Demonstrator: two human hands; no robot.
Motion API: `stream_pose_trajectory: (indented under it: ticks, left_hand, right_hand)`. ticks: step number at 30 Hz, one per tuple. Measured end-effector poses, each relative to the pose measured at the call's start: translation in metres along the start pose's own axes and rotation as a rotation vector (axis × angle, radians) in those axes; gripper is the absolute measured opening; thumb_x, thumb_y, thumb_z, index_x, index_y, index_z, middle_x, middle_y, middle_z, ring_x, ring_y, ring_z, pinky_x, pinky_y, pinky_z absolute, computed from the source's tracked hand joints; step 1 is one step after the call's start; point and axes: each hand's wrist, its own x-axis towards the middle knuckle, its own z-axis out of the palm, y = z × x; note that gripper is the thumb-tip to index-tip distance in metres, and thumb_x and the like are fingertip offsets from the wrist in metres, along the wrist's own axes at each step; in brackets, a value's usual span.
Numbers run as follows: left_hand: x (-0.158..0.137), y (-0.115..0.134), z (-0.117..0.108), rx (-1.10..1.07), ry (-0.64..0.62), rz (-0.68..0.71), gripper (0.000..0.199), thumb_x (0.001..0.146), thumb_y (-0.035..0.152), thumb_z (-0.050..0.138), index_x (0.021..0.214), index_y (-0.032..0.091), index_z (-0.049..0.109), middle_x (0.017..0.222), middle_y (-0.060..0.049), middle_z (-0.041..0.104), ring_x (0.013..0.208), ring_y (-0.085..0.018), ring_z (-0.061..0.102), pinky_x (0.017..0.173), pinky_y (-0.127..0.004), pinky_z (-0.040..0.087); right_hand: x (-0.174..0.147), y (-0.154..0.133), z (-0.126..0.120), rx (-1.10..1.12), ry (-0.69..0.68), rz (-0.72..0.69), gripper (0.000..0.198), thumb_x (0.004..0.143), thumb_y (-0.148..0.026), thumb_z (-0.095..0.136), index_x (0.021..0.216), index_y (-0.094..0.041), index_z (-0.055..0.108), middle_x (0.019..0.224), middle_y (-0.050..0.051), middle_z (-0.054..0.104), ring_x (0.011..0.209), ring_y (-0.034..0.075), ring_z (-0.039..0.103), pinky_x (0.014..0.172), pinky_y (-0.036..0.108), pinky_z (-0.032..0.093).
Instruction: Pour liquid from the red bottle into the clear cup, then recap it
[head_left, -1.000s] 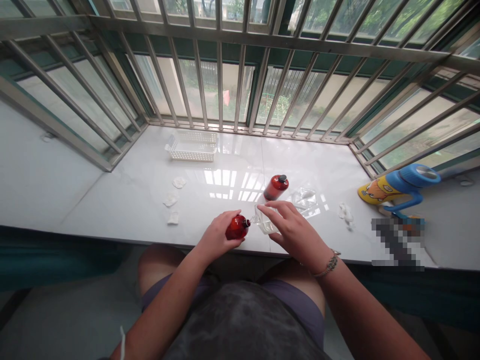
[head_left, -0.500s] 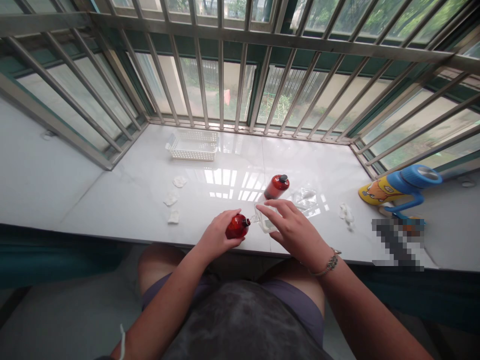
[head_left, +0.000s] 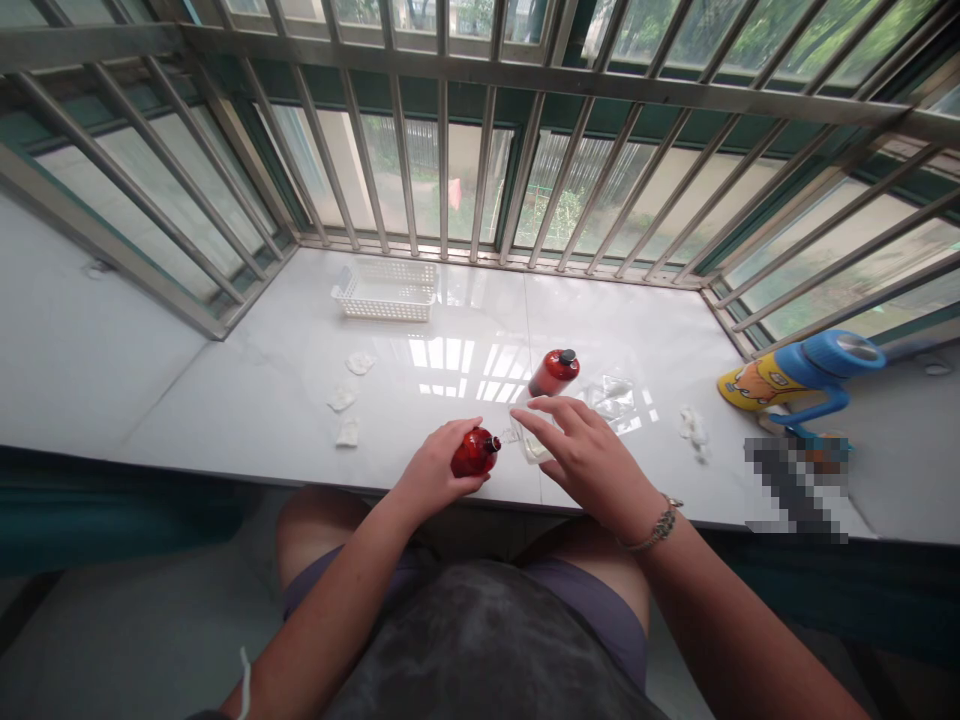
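My left hand [head_left: 435,470] grips a small round red bottle [head_left: 472,455] near the front edge of the white sill [head_left: 247,400], its open neck pointing right. My right hand [head_left: 592,465] holds a small clear bottle [head_left: 529,445], tipped so its neck meets the red bottle's mouth. A second red bottle [head_left: 553,372] with a dark cap stands just behind my right hand.
A white plastic basket [head_left: 386,290] sits at the back left by the window bars [head_left: 442,180]. Crumpled white bits [head_left: 343,400] lie left of my hands, another [head_left: 691,425] to the right. Clear plastic wrap [head_left: 611,392] lies behind my right hand. A blue and yellow bottle [head_left: 795,375] lies far right.
My right hand has lifted slightly and shifted a little toward the back with the clear bottle. The left hand and red bottle stay put.
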Motion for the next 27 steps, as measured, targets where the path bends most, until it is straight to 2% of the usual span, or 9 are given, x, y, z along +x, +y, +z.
stream_pose_trajectory:
  ticks: [27]
  left_hand:
    - [-0.0004,-0.0013,-0.0003,-0.017,0.007,0.001,0.083,0.079,0.025,0.089,0.153,0.032,0.052,0.151,-0.009,0.063,0.139,-0.033,0.061,0.121,-0.052,0.05]
  right_hand:
    - [0.0015,-0.004,-0.0031,-0.101,-0.006,-0.029,0.082,0.08,0.003,0.064,0.155,-0.028,0.052,0.149,0.013,0.06,0.132,0.035,0.057,0.108,0.053,0.054]
